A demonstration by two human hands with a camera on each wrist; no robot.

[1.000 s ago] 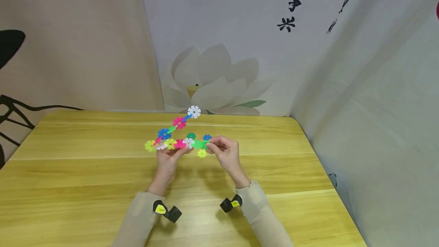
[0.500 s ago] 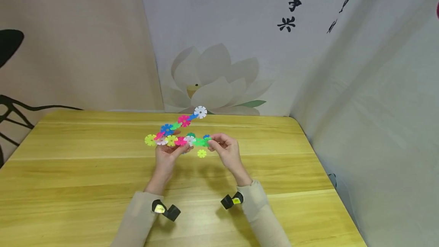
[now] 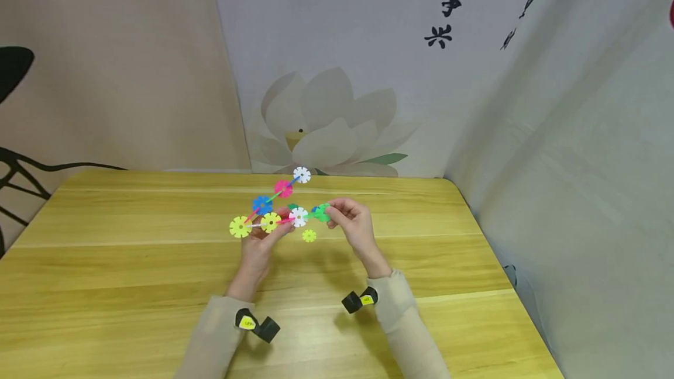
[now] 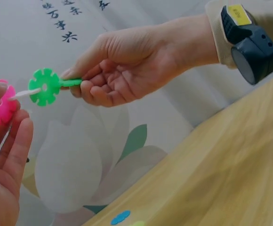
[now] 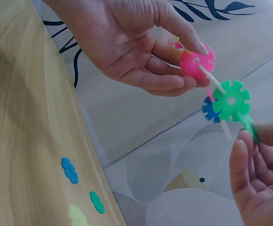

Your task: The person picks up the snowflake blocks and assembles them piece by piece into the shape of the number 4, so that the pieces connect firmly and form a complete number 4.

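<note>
A bent chain of slotted plastic snowflake discs (image 3: 271, 222) hangs above the table in both hands. Its lower run goes from a yellow disc (image 3: 240, 227) through white, yellow, pink and white to green. The other run slants up and away to a white disc (image 3: 302, 175) at its end. My left hand (image 3: 256, 256) pinches the pink disc (image 5: 196, 62) between thumb and fingers. At the right end, my right hand (image 3: 359, 235) pinches the outermost green disc (image 5: 248, 128), seen edge-on, which is joined to another green disc (image 4: 44, 87). Fingers partly hide the pinched discs.
Loose discs lie on the wooden table (image 3: 131, 285) beyond and below the hands: a yellow one (image 3: 309, 235), a blue one (image 5: 69, 170) and a dark green one (image 5: 97, 202). A printed curtain (image 3: 337, 45) hangs behind the table's far edge.
The chain has turned, so several discs that faced the head camera now show edge-on. My right hand has shifted slightly right and up with the green end; the left hand has barely moved.
</note>
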